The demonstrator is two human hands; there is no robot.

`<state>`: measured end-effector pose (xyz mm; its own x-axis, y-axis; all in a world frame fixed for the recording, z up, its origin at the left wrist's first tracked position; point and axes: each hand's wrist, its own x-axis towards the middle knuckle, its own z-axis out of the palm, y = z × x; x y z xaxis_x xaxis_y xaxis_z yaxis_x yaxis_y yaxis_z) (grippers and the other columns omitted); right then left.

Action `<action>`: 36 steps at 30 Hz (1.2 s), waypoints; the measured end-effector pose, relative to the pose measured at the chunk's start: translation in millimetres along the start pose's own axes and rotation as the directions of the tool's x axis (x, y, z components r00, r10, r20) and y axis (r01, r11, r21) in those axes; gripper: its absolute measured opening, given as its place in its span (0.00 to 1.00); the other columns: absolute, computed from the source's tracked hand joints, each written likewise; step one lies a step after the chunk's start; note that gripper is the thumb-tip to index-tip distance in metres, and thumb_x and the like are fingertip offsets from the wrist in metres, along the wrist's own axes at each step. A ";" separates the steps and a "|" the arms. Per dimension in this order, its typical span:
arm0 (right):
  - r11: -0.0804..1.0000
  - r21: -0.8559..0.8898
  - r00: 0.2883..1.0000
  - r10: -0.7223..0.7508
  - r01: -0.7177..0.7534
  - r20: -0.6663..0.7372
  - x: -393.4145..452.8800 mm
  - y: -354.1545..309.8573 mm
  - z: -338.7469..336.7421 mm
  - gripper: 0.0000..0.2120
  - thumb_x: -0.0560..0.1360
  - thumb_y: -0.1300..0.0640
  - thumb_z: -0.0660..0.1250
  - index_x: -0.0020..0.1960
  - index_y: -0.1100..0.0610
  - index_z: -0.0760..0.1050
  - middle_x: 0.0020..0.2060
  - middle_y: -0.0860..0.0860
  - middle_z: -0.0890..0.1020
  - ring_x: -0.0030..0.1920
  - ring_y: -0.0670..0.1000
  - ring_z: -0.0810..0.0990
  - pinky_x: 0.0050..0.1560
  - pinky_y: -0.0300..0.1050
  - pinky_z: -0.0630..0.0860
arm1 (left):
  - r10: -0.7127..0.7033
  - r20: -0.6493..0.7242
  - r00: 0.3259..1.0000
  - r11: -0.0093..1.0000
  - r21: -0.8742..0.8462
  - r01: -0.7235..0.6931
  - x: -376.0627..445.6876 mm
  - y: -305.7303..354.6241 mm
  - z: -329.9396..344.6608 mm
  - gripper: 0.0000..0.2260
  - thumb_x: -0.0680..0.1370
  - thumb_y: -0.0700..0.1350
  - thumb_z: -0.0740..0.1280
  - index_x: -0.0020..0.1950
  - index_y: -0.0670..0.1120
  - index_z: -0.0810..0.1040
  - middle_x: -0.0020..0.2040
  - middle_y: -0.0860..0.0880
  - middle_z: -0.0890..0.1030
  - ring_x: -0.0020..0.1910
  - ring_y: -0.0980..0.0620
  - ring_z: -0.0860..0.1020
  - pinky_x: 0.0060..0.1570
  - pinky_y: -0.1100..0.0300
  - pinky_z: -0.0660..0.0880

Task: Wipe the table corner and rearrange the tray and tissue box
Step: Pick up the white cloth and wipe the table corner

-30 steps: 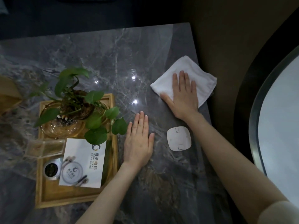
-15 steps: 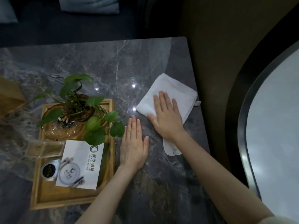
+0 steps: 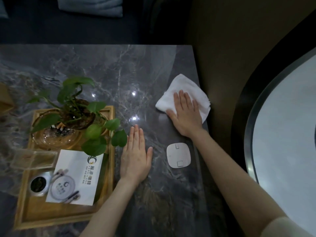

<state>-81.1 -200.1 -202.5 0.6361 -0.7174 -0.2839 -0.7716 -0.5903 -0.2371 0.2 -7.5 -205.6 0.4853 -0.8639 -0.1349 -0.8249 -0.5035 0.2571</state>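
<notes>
Marble table point(image 3: 102, 69), potted plant point(image 3: 75, 106), white puck point(image 3: 178, 155)

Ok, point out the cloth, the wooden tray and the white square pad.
cloth point(image 3: 183, 86), head view, bare folded top.
wooden tray point(image 3: 112, 170), head view, right rim.
white pad point(image 3: 178, 154), head view, centre of its face.

Head camera looks steeply down (close) at table point(image 3: 106, 69).

Right hand point(image 3: 185, 113) flat on folded white cloth point(image 3: 186, 88) at grey marble table point(image 3: 102, 69) right edge; wooden tray point(image 3: 27, 218) left of left hand point(image 3: 135, 159), white square pad point(image 3: 178, 155) between the forearms.
</notes>
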 end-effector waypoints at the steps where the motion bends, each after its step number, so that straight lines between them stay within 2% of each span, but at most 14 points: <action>1: 1.000 0.001 1.000 0.009 -0.009 -0.003 7.8 -3.9 -1.9 0.31 0.79 0.43 0.44 0.75 0.55 0.36 0.76 0.54 0.40 0.75 0.51 0.38 0.73 0.51 0.35 | -0.005 0.008 1.000 1.000 0.001 0.005 0.4 0.1 0.1 0.30 0.77 0.54 0.45 0.73 0.36 0.53 0.74 0.42 0.49 0.73 0.48 0.47 0.72 0.57 0.42; 2: 1.000 0.000 1.000 0.016 -0.016 -0.008 13.9 -9.3 -2.3 0.31 0.79 0.43 0.44 0.75 0.55 0.36 0.76 0.54 0.40 0.75 0.51 0.38 0.73 0.51 0.34 | -0.015 0.014 1.000 1.000 0.012 0.015 0.7 -0.1 0.1 0.30 0.77 0.54 0.46 0.73 0.36 0.54 0.74 0.42 0.49 0.74 0.48 0.48 0.71 0.54 0.44; 5: 0.999 0.006 0.999 0.036 -0.036 -0.033 24.8 -27.1 -2.6 0.32 0.79 0.41 0.44 0.75 0.56 0.37 0.76 0.55 0.41 0.75 0.52 0.38 0.72 0.52 0.34 | -0.040 0.043 0.998 0.996 0.080 0.037 1.1 -0.5 -1.3 0.30 0.77 0.55 0.50 0.71 0.35 0.60 0.74 0.40 0.60 0.73 0.46 0.57 0.67 0.51 0.53; 10: 1.000 0.007 0.999 -0.018 0.018 -0.033 17.8 -41.5 5.0 0.35 0.78 0.40 0.47 0.75 0.57 0.38 0.76 0.55 0.41 0.75 0.52 0.38 0.73 0.53 0.34 | -0.025 0.061 0.998 0.994 0.106 0.019 3.1 -1.8 0.8 0.30 0.76 0.55 0.51 0.69 0.35 0.63 0.71 0.38 0.66 0.71 0.43 0.63 0.65 0.48 0.56; 12: 0.997 -0.011 0.996 -0.082 0.081 -0.032 3.9 -42.8 11.6 0.35 0.77 0.39 0.46 0.75 0.57 0.38 0.76 0.55 0.42 0.76 0.51 0.38 0.73 0.52 0.35 | -0.020 0.061 0.998 0.997 0.075 0.016 2.1 -1.8 -0.8 0.31 0.76 0.56 0.48 0.71 0.35 0.59 0.73 0.39 0.61 0.73 0.45 0.57 0.67 0.49 0.53; 15: 0.987 -0.046 0.987 -0.157 0.155 -0.039 -19.0 -40.6 21.2 0.35 0.74 0.37 0.38 0.75 0.56 0.39 0.77 0.54 0.45 0.76 0.51 0.41 0.73 0.50 0.36 | -0.007 0.047 0.999 1.000 -0.009 0.008 1.4 -2.2 -1.0 0.33 0.76 0.58 0.42 0.74 0.38 0.49 0.76 0.41 0.50 0.74 0.48 0.44 0.69 0.54 0.43; 19: 0.981 -0.020 0.980 -0.192 0.191 -0.042 -41.1 -37.0 25.7 0.31 0.75 0.41 0.36 0.75 0.52 0.44 0.77 0.52 0.49 0.76 0.51 0.45 0.72 0.48 0.38 | -0.002 0.049 0.999 1.000 -0.009 0.003 0.1 -2.8 0.5 0.34 0.75 0.59 0.41 0.73 0.38 0.42 0.77 0.41 0.46 0.74 0.49 0.40 0.70 0.56 0.42; 21: 0.977 0.037 0.977 -0.210 0.211 -0.030 -46.7 -35.7 20.9 0.30 0.75 0.42 0.37 0.75 0.51 0.47 0.76 0.51 0.51 0.76 0.50 0.46 0.73 0.47 0.39 | -0.001 0.065 0.998 1.000 -0.009 0.001 -0.8 -3.0 1.2 0.34 0.74 0.61 0.40 0.71 0.40 0.38 0.77 0.41 0.44 0.74 0.49 0.39 0.70 0.55 0.42; 25: 0.948 0.251 0.972 -0.222 0.197 0.073 -56.9 -30.6 4.0 0.23 0.81 0.48 0.47 0.74 0.52 0.54 0.76 0.50 0.54 0.76 0.47 0.48 0.73 0.47 0.41 | 0.016 0.175 0.984 0.999 -0.038 -0.009 -0.2 -5.0 -6.6 0.38 0.74 0.64 0.42 0.72 0.40 0.35 0.76 0.41 0.38 0.74 0.48 0.35 0.72 0.53 0.39; 28: 0.901 0.431 0.973 -0.136 0.045 0.184 -71.6 -33.1 -11.4 0.22 0.81 0.49 0.50 0.73 0.53 0.59 0.74 0.50 0.61 0.75 0.49 0.55 0.73 0.45 0.48 | 0.024 0.262 0.965 0.998 -0.058 -0.009 1.9 -6.2 -16.5 0.38 0.76 0.63 0.50 0.74 0.40 0.37 0.76 0.42 0.37 0.75 0.47 0.36 0.73 0.52 0.39; 30: 0.799 0.586 0.977 0.005 -0.133 0.214 -83.8 -40.8 -25.7 0.21 0.80 0.49 0.52 0.70 0.55 0.65 0.70 0.52 0.68 0.68 0.51 0.66 0.67 0.42 0.59 | 0.023 0.318 0.948 0.999 -0.044 -0.009 5.4 -5.4 -24.3 0.37 0.77 0.61 0.50 0.74 0.39 0.38 0.76 0.41 0.37 0.75 0.46 0.37 0.73 0.52 0.40; 32: 0.588 0.763 0.963 0.147 -0.268 0.226 -98.1 -49.4 -39.0 0.19 0.80 0.51 0.53 0.67 0.59 0.68 0.61 0.53 0.73 0.58 0.49 0.70 0.58 0.41 0.63 | 0.020 0.397 0.917 0.998 -0.058 0.003 6.5 -3.5 -33.6 0.35 0.78 0.60 0.48 0.74 0.40 0.39 0.76 0.41 0.38 0.75 0.47 0.37 0.73 0.50 0.40; 34: 0.225 0.900 0.913 0.264 -0.373 0.312 -110.8 -52.0 -47.1 0.18 0.79 0.51 0.56 0.65 0.58 0.68 0.55 0.52 0.75 0.54 0.50 0.73 0.54 0.44 0.69 | 0.046 0.471 0.881 0.991 -0.130 0.018 2.2 -1.4 -43.5 0.31 0.79 0.59 0.46 0.75 0.42 0.41 0.77 0.43 0.39 0.75 0.49 0.38 0.73 0.49 0.40; 36: -0.167 0.905 0.857 0.293 -0.390 0.424 -121.4 -52.8 -52.7 0.17 0.77 0.47 0.59 0.58 0.58 0.73 0.47 0.55 0.81 0.48 0.52 0.78 0.48 0.46 0.74 | 0.097 0.499 0.861 0.975 -0.220 0.018 -6.4 0.3 -53.6 0.29 0.80 0.58 0.46 0.75 0.44 0.43 0.77 0.46 0.40 0.75 0.51 0.38 0.73 0.49 0.41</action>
<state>-117.7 -101.3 -106.6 0.3201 -0.6312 -0.7065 -0.1172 0.7137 -0.6906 12.3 -1.4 -153.4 0.1937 -0.7995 -0.5685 -0.7318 -0.5037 0.4590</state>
